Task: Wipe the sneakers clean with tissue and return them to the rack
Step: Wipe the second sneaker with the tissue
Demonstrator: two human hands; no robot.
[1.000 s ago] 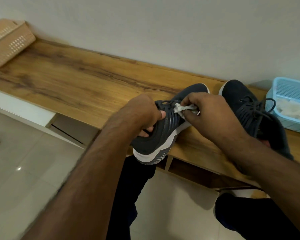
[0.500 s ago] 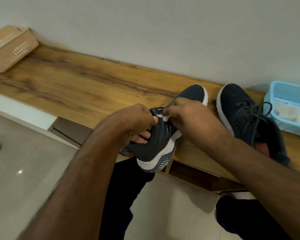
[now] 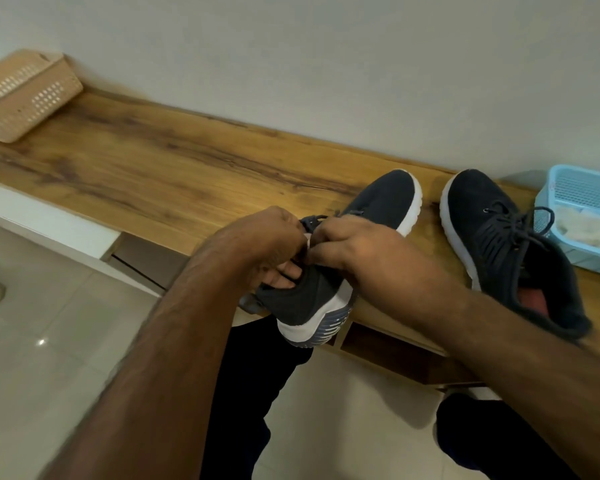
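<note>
Held sneaker (image 3: pixel 329 282): dark upper, white sole. It lay tilted on its side at the near edge of the wooden bench top (image 3: pixel 160 174), heel overhanging toward the onlooker. Its long axis ran from near-left heel to far-right toe, the toe pointing at the wall. Compared with one second before, the heel sat lower over the edge and more of the ribbed sole showed.

Left hand (image 3: pixel 271 247): fingers curled round the collar and heel, thumb over the laces. The grip matched that of the earlier frames.

Right hand (image 3: pixel 354 251): fingers bunched and pressed together against the lace area, pinching the tissue (image 3: pixel 308 241). Only a pale sliver showed between the two hands; a second before, a larger white wad had been visible on the side of the upper.

Second sneaker (image 3: pixel 506 244): it rested upright on the bench to the right, apart from the first, toe toward the wall, heel toward the near edge, laces loose, red insole visible. Its position was unchanged.

Blue basket (image 3: pixel 589 192): far right, just beside the second sneaker, white material inside.

Tan basket (image 3: pixel 25 98): far left end of the bench, against the wall.
</note>
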